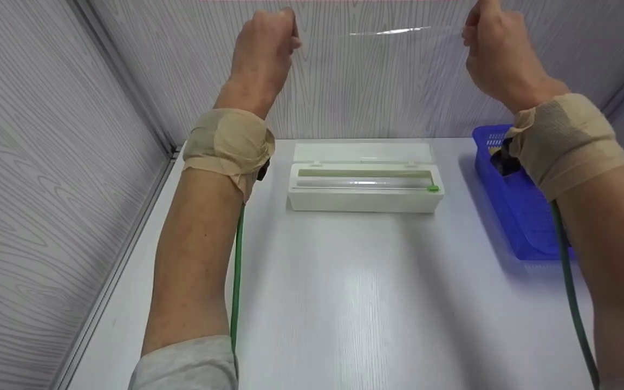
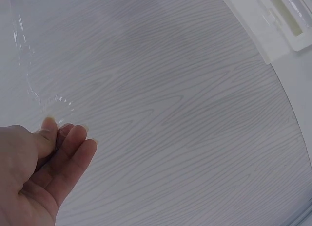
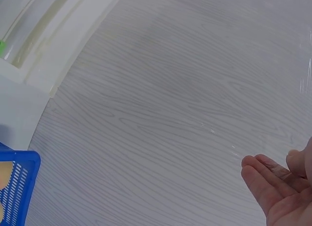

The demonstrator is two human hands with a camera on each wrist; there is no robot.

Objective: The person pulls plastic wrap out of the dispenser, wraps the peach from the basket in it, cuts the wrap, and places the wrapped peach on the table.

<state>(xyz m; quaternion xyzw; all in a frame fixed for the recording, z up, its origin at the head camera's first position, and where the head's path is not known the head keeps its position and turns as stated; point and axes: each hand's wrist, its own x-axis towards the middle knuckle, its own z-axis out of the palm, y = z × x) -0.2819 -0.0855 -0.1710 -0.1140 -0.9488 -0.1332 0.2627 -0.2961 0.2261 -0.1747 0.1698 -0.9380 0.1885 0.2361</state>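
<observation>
White counter [image 1: 344, 281] below raised fingers. Left hand [image 1: 263, 51] and right hand [image 1: 499, 54] pinching clear film [image 1: 382, 81], stretched between them, well above open dispenser box [image 1: 365, 187]; forearms upright.

Both bare forearms wear tan elastic bandage wraps [image 1: 229, 145] at the wrists, thin green cables [image 1: 235, 281] trailing beneath, with light grey sleeve cuffs [image 1: 187, 364] below.
</observation>
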